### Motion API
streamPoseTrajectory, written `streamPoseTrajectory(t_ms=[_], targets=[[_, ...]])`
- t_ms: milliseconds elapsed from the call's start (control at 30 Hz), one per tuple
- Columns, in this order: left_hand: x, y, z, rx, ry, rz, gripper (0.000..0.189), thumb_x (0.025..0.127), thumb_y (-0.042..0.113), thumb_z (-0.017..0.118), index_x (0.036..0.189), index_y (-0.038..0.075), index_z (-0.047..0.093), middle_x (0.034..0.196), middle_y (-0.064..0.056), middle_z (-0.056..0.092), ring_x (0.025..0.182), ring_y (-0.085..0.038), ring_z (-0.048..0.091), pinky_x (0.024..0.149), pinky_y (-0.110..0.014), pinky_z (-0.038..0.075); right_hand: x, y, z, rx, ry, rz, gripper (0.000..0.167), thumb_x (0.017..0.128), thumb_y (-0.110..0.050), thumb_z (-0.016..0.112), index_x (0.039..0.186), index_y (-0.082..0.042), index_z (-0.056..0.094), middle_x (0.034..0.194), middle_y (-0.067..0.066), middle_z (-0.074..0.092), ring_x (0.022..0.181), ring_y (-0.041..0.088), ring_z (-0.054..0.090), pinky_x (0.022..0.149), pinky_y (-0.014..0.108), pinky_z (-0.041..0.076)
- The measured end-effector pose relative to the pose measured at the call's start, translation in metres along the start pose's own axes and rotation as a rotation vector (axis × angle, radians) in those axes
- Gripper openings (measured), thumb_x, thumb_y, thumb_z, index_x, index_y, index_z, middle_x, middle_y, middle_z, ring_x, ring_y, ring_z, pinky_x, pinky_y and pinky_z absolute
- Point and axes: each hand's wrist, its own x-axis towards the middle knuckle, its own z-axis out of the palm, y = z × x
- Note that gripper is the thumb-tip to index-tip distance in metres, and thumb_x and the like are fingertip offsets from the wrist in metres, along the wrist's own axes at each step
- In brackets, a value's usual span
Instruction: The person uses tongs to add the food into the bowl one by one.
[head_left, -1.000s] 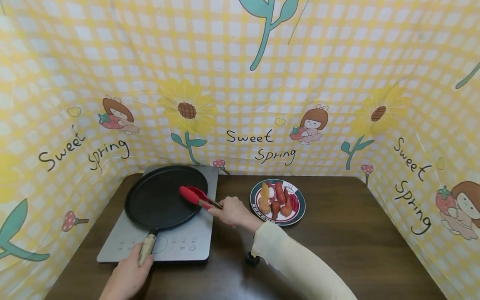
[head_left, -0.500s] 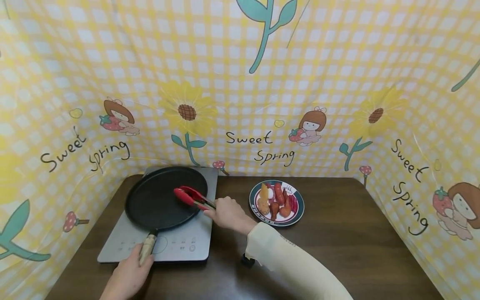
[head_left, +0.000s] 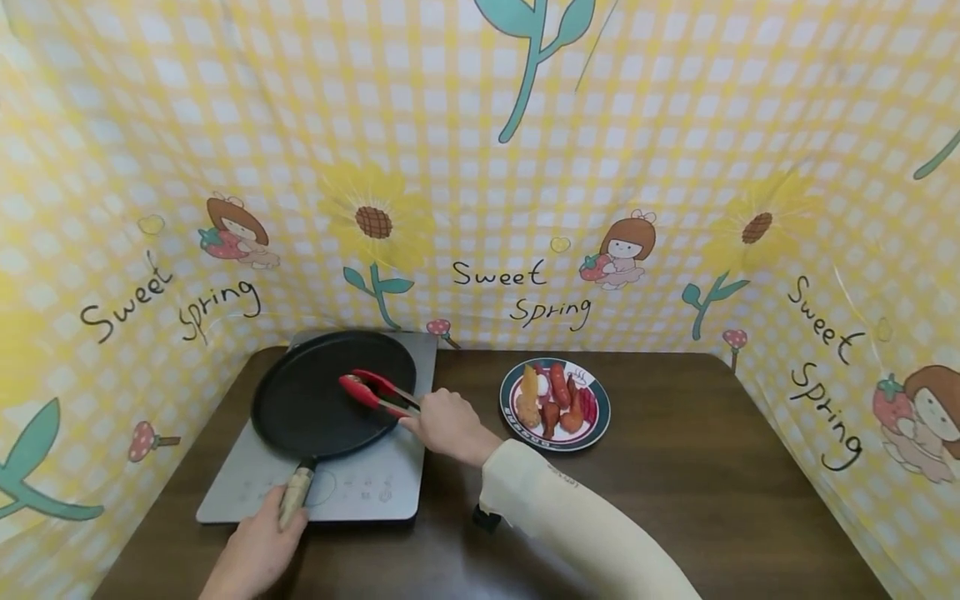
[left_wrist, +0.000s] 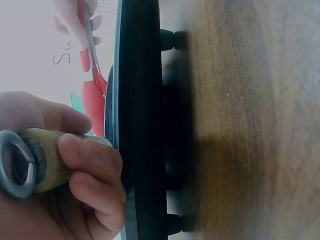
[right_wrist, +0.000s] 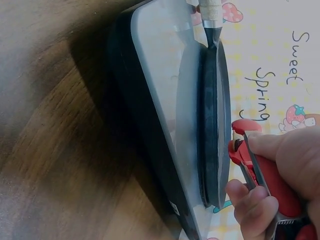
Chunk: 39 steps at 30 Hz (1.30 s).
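Observation:
My left hand [head_left: 258, 542] grips the beige handle [head_left: 296, 497] of a flat black frying pan [head_left: 315, 408], which sits on a silver induction cooker [head_left: 232, 475]. In the left wrist view, fingers curl round this handle, and a metal ring [left_wrist: 17, 164] hangs at its end. My right hand [head_left: 448, 425] holds red-tipped metal tongs [head_left: 375, 392] over the right half of the pan. Between the tong tips is a small brown-and-beige piece [right_wrist: 238, 145]; it is too small and partly hidden to tell its kind. In the right wrist view, the tips stand just above the pan's rim.
A round plate [head_left: 600, 433] with a dark green rim stands right of the cooker, bearing sausage, drumsticks and other food pieces. A brown wooden table [head_left: 712, 500] lies beneath. Yellow checked cloth [head_left: 480, 208] encloses the back and both sides.
My right hand has moved the tongs leftward, further over the pan, and their tips now look wider apart. The left hand keeps its hold on the pan handle.

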Motion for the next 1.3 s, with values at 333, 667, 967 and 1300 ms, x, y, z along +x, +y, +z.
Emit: streamPoseTrajectory(t_ms=[333, 667, 967, 1300], targets=[[0.002, -0.001, -0.002, 0.026, 0.005, 0.016, 0.07, 0.095, 0.04, 0.045, 0.136, -0.013, 0.026, 0.109, -0.037, 0.053, 0.075, -0.03, 0.056, 0.062, -0.045, 0.044, 0.008, -0.006, 0.0, -0.06, 0.016, -0.012, 0.039, 0.089, -0.047, 0.06, 0.073, -0.012, 0.059, 0.055, -0.001, 0.047, 0.041, 0.011, 0.044, 0.037, 0.023, 0.034], [0.001, 0.0, -0.002, 0.016, 0.01, 0.015, 0.067, 0.095, 0.039, 0.045, 0.137, -0.011, 0.026, 0.098, -0.028, 0.057, 0.067, -0.025, 0.05, 0.058, -0.041, 0.041, 0.015, -0.017, 0.002, -0.157, 0.008, -0.041, 0.04, 0.09, -0.05, 0.057, 0.08, -0.012, 0.062, 0.062, 0.0, 0.05, 0.045, 0.011, 0.046, 0.039, 0.024, 0.037], [0.002, 0.0, -0.001, 0.02, 0.0, -0.01, 0.07, 0.095, 0.04, 0.044, 0.137, -0.013, 0.025, 0.111, -0.038, 0.051, 0.074, -0.029, 0.053, 0.063, -0.044, 0.043, 0.024, -0.027, 0.008, -0.217, -0.004, -0.066, 0.042, 0.091, -0.05, 0.056, 0.076, -0.012, 0.065, 0.062, 0.0, 0.054, 0.048, 0.01, 0.047, 0.042, 0.026, 0.04], [0.001, 0.0, 0.001, 0.018, 0.024, 0.007, 0.066, 0.094, 0.037, 0.046, 0.136, -0.011, 0.028, 0.097, -0.029, 0.057, 0.069, -0.026, 0.052, 0.059, -0.042, 0.042, 0.029, -0.031, 0.017, -0.233, 0.006, -0.052, 0.044, 0.09, -0.051, 0.056, 0.068, -0.014, 0.063, 0.058, -0.001, 0.055, 0.045, 0.009, 0.048, 0.039, 0.025, 0.039]])
